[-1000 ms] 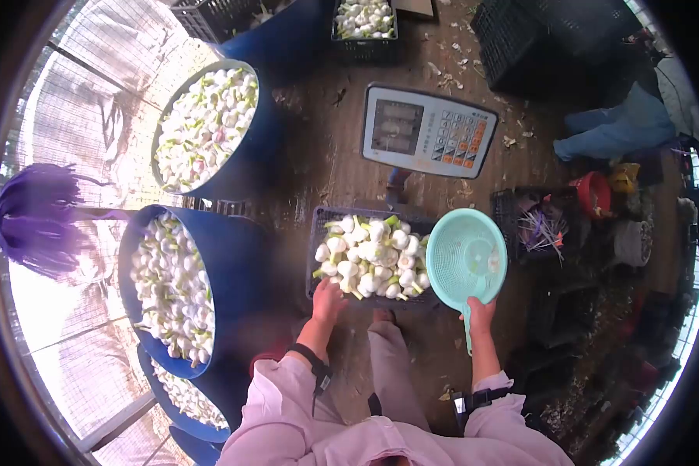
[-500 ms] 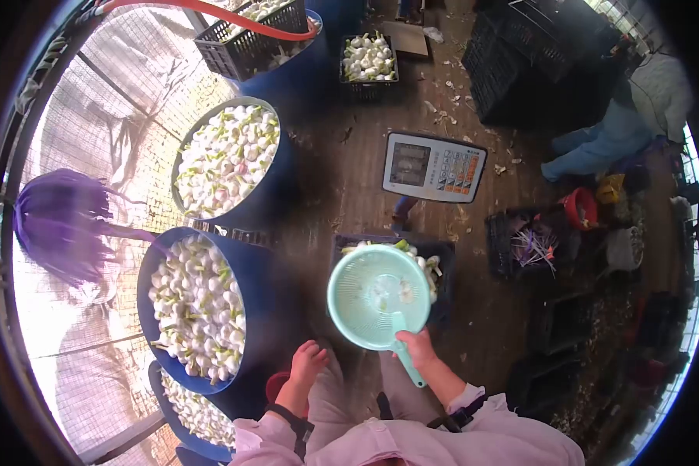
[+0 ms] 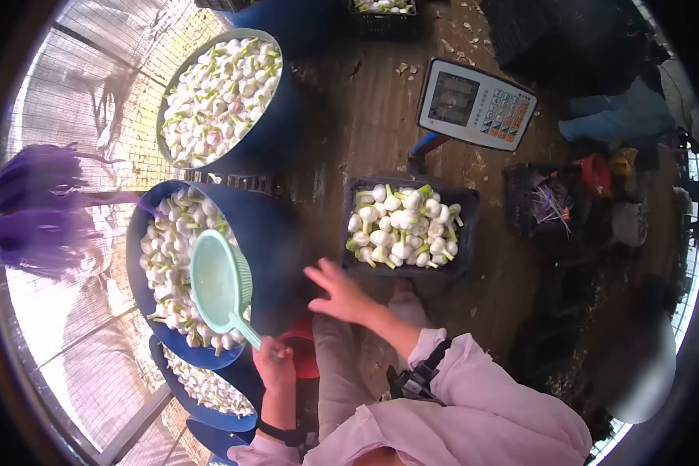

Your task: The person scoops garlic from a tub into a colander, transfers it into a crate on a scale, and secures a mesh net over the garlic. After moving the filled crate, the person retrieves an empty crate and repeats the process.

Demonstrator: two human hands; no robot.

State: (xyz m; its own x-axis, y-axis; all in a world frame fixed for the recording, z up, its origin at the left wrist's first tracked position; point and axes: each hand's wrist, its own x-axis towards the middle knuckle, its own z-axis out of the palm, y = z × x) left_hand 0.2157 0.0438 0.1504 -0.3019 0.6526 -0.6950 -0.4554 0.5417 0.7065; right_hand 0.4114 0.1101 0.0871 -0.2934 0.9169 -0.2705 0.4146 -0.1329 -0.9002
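Note:
My left hand (image 3: 275, 363) is closed around the handle of a pale green plastic strainer (image 3: 216, 279). The strainer's bowl is over the garlic bulbs (image 3: 163, 268) in a blue barrel (image 3: 268, 268) on the left; whether it touches them I cannot tell. My right hand (image 3: 340, 293) holds nothing, its fingers spread, between that barrel and a dark crate (image 3: 470, 233). Garlic bulbs (image 3: 404, 225) with green stems fill the crate, and a scale display (image 3: 478, 103) stands behind it.
Another barrel of garlic (image 3: 221, 101) stands farther back, with more barrels (image 3: 210, 388) near the lower left. A red bucket (image 3: 301, 353) is by my legs. Purple strands (image 3: 43, 210) hang at left. Another person's blue-clad legs (image 3: 617, 116) show at right, near a red basin (image 3: 596, 175).
The strainer has passed from my right hand to my left and moved left from above the crate to the barrel. My right hand is now open. The view has shifted.

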